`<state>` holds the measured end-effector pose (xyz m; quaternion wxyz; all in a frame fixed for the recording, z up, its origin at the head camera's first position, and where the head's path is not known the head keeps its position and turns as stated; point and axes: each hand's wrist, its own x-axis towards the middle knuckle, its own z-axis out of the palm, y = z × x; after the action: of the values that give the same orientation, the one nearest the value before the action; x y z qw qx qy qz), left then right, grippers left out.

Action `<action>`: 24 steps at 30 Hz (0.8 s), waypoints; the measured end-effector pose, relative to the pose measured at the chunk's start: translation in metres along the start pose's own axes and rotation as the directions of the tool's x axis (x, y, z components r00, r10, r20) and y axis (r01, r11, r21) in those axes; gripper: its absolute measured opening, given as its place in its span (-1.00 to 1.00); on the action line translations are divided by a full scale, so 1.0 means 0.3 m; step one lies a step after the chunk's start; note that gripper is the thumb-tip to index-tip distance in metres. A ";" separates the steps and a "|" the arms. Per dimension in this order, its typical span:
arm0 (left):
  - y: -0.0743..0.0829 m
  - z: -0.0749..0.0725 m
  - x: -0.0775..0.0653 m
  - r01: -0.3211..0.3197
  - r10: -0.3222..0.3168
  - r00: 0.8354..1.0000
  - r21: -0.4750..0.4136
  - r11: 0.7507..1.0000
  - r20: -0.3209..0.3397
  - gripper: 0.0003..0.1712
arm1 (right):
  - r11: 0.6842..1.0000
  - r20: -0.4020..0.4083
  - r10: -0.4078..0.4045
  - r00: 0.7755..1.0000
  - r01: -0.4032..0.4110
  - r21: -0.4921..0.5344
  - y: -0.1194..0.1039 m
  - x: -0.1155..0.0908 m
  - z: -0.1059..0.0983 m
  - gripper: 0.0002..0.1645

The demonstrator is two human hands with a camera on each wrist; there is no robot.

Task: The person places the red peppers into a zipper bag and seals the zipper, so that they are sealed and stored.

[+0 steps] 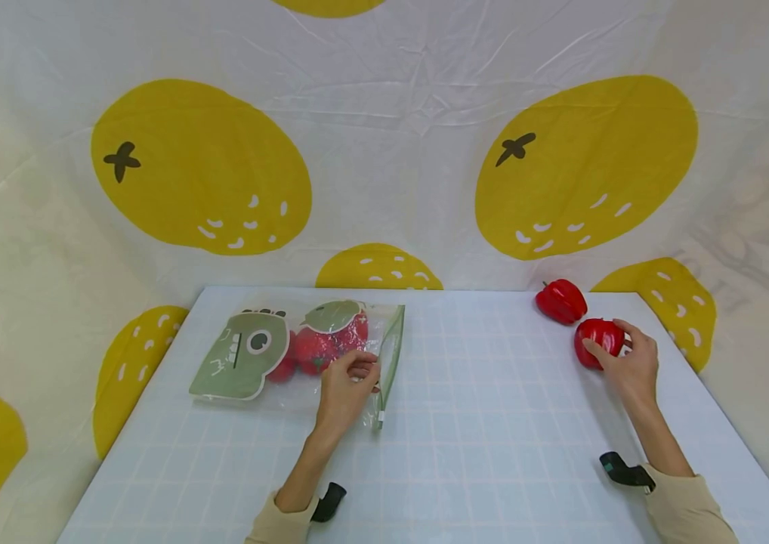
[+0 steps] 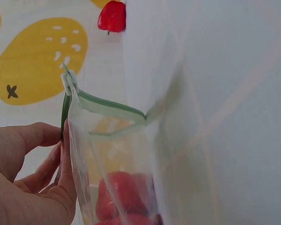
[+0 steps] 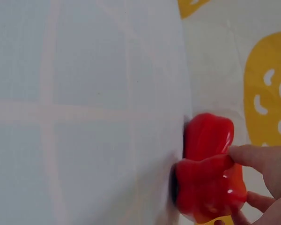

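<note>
tabletop [image 1: 480, 423]: left hand [image 1: 347, 389] holds bag [image 1: 258, 359]; right hand [image 1: 634, 370], pepper [image 1: 600, 330] (red).

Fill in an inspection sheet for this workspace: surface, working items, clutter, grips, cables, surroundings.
Surface: pale blue table with a light grid pattern.
Working items: clear bag with green dinosaur-like print, mouth parted, red produce inside; near red pepper; far red pepper just behind it.
Clutter: nothing seen.
Grips: left grip pinches the bag's green edge; right grip holds the near red pepper.
Cables: nothing seen.
Surroundings: creased pale backdrop with large yellow fruit shapes.
</note>
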<state>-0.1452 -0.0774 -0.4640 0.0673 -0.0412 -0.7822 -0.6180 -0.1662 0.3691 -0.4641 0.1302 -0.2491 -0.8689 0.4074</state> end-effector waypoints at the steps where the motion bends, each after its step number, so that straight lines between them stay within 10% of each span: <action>1: 0.000 0.000 0.000 0.002 -0.002 1.000 -0.001 1.000 -0.002 -0.86 | 1.000 0.003 0.004 1.000 -0.004 0.000 0.001 0.000 0.001 -0.05; 24: -0.002 -0.002 0.006 -0.006 0.006 1.000 -0.018 1.000 -0.011 -0.88 | 0.972 0.036 -0.092 0.995 0.098 -0.215 -0.005 -0.004 -0.035 0.00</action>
<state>-0.1470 -0.0782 -0.4643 0.0731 -0.0406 -0.7761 -0.6251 -0.1612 0.3744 -0.4562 0.1106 -0.2146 -0.9206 0.3070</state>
